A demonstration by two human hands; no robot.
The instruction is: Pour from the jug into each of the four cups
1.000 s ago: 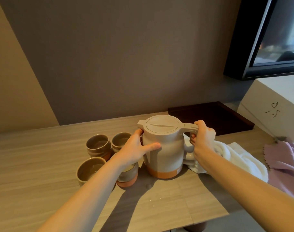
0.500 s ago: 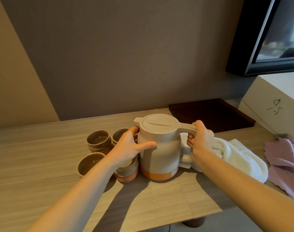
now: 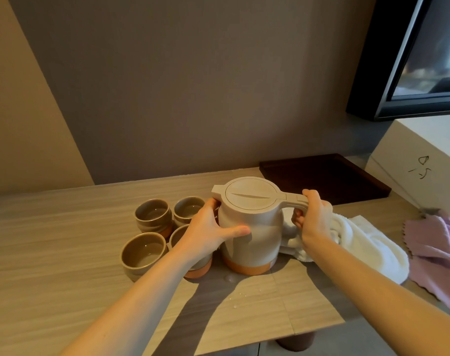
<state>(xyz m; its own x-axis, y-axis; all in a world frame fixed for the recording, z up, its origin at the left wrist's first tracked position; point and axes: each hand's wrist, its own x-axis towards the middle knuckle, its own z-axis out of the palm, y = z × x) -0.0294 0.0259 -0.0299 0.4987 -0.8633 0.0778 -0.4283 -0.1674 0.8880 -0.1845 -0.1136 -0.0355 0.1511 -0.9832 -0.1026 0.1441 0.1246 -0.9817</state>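
Note:
A beige jug with an orange base and a closed lid stands upright on the wooden table. My right hand grips its handle. My left hand clasps the jug's left side, thumb across the front. Left of the jug sit brown cups in a square: far left cup, far right cup, near left cup. The near right cup is mostly hidden under my left hand. The three visible cups hold a little liquid.
A white towel lies right of the jug, with a lilac cloth beyond it. A dark wooden tray sits behind, a white box at far right. Water drops dot the table in front of the jug.
The jug and both hands keep the same grip and place on the table. Only the view has shifted slightly.

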